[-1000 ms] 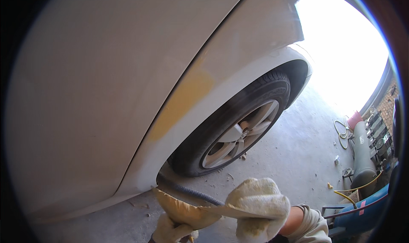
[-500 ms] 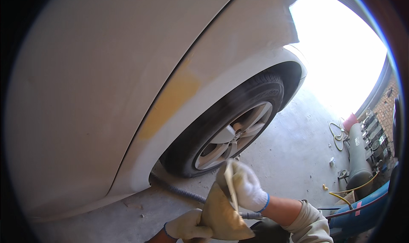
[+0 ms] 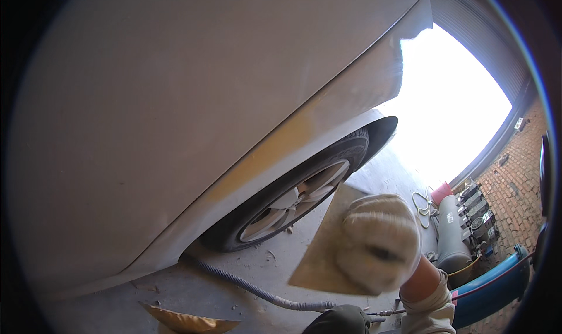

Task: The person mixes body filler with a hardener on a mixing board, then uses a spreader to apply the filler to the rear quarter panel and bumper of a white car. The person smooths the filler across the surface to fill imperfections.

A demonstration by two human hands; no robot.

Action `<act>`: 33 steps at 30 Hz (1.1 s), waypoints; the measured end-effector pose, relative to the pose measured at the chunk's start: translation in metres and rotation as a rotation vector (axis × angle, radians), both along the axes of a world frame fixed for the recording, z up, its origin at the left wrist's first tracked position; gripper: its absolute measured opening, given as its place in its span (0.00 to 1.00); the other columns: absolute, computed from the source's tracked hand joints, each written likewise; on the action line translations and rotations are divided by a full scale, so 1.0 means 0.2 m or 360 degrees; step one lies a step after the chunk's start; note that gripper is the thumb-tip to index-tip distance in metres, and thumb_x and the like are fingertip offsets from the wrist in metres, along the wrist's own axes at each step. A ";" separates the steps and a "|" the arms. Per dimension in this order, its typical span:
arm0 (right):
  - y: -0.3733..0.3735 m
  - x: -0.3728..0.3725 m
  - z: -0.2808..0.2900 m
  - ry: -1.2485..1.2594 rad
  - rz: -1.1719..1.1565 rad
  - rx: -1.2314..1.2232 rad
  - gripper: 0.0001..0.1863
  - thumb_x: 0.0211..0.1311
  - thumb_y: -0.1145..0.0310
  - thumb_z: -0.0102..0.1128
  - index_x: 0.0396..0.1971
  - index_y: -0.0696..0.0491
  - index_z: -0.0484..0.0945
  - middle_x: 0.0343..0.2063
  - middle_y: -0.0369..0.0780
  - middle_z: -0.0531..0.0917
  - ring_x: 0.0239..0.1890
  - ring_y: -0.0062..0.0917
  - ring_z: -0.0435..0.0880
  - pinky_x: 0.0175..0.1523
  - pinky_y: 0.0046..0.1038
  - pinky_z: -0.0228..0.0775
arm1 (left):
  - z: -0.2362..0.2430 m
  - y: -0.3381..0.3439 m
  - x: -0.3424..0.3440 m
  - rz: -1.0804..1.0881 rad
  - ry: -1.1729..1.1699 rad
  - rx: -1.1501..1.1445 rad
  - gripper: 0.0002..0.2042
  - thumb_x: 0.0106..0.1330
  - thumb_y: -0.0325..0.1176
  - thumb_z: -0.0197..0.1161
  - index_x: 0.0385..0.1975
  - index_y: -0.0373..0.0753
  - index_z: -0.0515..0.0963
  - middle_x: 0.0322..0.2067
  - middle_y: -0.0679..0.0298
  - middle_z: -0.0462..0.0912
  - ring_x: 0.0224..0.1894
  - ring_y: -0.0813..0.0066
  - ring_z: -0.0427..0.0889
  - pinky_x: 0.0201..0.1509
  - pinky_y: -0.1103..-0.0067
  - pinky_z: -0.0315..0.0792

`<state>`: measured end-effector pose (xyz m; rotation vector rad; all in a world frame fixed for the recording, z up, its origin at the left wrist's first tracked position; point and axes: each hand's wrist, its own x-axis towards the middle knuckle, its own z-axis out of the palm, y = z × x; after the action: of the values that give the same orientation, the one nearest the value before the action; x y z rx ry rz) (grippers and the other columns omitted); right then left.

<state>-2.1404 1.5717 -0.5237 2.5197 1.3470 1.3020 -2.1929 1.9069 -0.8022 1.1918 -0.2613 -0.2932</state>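
My right hand (image 3: 383, 243), in a dirty white knit glove, is raised in front of the wheel and smeared by motion. Its fingers are closed on a tan piece of sandpaper (image 3: 319, 261) that hangs down to the left of the glove. My left hand is out of view. At the lower edge, left of my knee, lies or hangs another curled brown piece of sandpaper (image 3: 190, 322); whether anything holds it is hidden. Beyond is a pale car fender (image 3: 345, 88) with a yellowish filler patch (image 3: 266, 155) beside the door seam.
A tyre and alloy wheel (image 3: 293, 199) stand under the fender. A grey corrugated hose (image 3: 252, 287) runs across the concrete floor towards my knee (image 3: 339, 321). To the right are a grey tank (image 3: 453, 234), a blue cylinder (image 3: 492, 290) and a brick wall (image 3: 515, 187).
My left hand has left the view. My right hand has moved right and nearer with one sandpaper piece, while a separate piece now shows at lower left. The view has shifted.
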 end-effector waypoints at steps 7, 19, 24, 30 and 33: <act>0.20 0.18 0.01 -0.0614 -0.0248 -0.0381 0.25 0.53 0.56 0.80 0.52 0.21 0.82 0.51 0.26 0.77 0.57 0.20 0.76 0.69 0.43 0.77 | -0.10 0.16 -0.05 0.0118 0.0115 0.0021 0.20 0.70 0.36 0.69 0.54 0.30 0.74 0.25 0.61 0.82 0.23 0.73 0.81 0.28 0.78 0.75; 0.17 0.37 -0.03 -0.0841 -0.0165 -0.0494 0.37 0.44 0.57 0.86 0.57 0.17 0.81 0.48 0.27 0.71 0.56 0.22 0.74 0.71 0.46 0.76 | -0.07 0.15 -0.01 0.0087 0.0263 0.0053 0.11 0.71 0.34 0.66 0.33 0.32 0.78 0.20 0.62 0.81 0.19 0.75 0.78 0.24 0.78 0.71; 0.17 0.37 -0.05 -0.0721 -0.0172 -0.0351 0.33 0.45 0.54 0.85 0.55 0.18 0.82 0.47 0.26 0.72 0.54 0.21 0.75 0.72 0.47 0.75 | -0.07 0.12 0.00 0.0077 0.0283 0.0083 0.15 0.71 0.34 0.65 0.21 0.35 0.77 0.18 0.63 0.80 0.18 0.75 0.77 0.22 0.79 0.69; 0.14 0.37 -0.07 -0.0549 -0.0168 -0.0309 0.27 0.48 0.53 0.84 0.50 0.16 0.84 0.41 0.24 0.73 0.52 0.20 0.75 0.75 0.52 0.67 | -0.05 0.11 0.00 0.0104 0.0286 0.0100 0.15 0.70 0.36 0.66 0.23 0.34 0.78 0.18 0.63 0.81 0.18 0.75 0.77 0.24 0.79 0.69; 0.12 0.36 -0.07 -0.0639 -0.0152 -0.0418 0.21 0.52 0.55 0.81 0.46 0.20 0.86 0.41 0.23 0.76 0.51 0.19 0.75 0.71 0.51 0.68 | -0.03 0.12 0.00 0.0094 0.0320 0.0111 0.14 0.70 0.36 0.66 0.24 0.34 0.78 0.19 0.63 0.81 0.19 0.75 0.78 0.25 0.79 0.70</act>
<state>-2.0691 1.5951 -0.5381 1.9920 1.2010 1.4069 -2.1935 1.9300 -0.8074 1.2264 -0.0412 -0.3703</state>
